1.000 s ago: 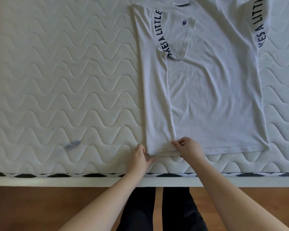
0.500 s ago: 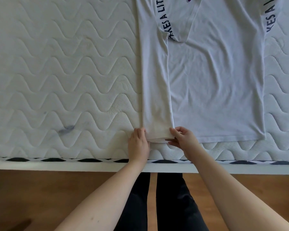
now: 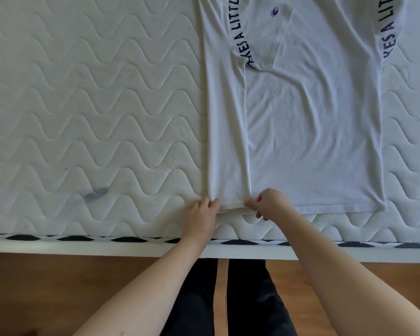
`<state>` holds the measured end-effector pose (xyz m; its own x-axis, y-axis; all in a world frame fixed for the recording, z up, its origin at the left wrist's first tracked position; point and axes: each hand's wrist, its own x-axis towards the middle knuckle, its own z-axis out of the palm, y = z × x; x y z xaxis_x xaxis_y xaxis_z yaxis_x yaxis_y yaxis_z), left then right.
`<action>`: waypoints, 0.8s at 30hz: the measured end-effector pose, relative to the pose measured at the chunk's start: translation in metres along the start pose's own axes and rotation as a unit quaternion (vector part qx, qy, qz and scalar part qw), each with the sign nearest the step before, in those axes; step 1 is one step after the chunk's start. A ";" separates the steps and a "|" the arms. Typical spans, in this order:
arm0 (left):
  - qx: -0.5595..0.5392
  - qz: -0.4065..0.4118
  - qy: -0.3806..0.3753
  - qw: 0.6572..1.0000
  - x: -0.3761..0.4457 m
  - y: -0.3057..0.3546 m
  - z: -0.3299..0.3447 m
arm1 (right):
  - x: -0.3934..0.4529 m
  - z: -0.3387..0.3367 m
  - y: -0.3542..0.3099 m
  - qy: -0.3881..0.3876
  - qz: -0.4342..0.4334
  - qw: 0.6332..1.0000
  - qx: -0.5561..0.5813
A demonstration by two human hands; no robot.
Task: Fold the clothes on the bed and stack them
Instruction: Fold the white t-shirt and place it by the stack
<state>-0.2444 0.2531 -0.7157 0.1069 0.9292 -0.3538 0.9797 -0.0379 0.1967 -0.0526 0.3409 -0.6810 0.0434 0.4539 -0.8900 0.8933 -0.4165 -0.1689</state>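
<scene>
Both hands (image 3: 200, 215) (image 3: 270, 202) farther apart on soft white T-shirt (image 3: 310, 132) hem.

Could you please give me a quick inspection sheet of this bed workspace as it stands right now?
Surface: quilted white mattress, dark stain near its front edge.
Job's things: white T-shirt lying flat, its left side folded inward.
Clutter: nothing seen.
Grippers: left hand rests at the folded strip's hem corner; right hand pinches the hem.
Cables: nothing seen.
Surroundings: wooden floor, patterned mattress border.
</scene>
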 end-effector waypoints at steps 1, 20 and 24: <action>0.015 0.016 0.005 1.000 0.001 -0.003 0.000 | 0.003 -0.006 -0.003 0.040 -0.007 0.999 0.002; 0.107 0.277 -0.051 0.954 -0.006 -0.039 0.011 | 0.018 0.039 0.034 0.184 -0.353 0.863 -0.311; 0.083 0.311 -0.072 0.944 -0.003 -0.041 0.002 | -0.007 0.057 0.049 0.182 -0.349 0.869 -0.299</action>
<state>-0.2846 0.2512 -0.7243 0.6801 0.6497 -0.3396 0.7320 -0.6278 0.2646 -0.0350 0.2724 -0.7076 -0.5613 0.6956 -0.4485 0.8268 0.4955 -0.2663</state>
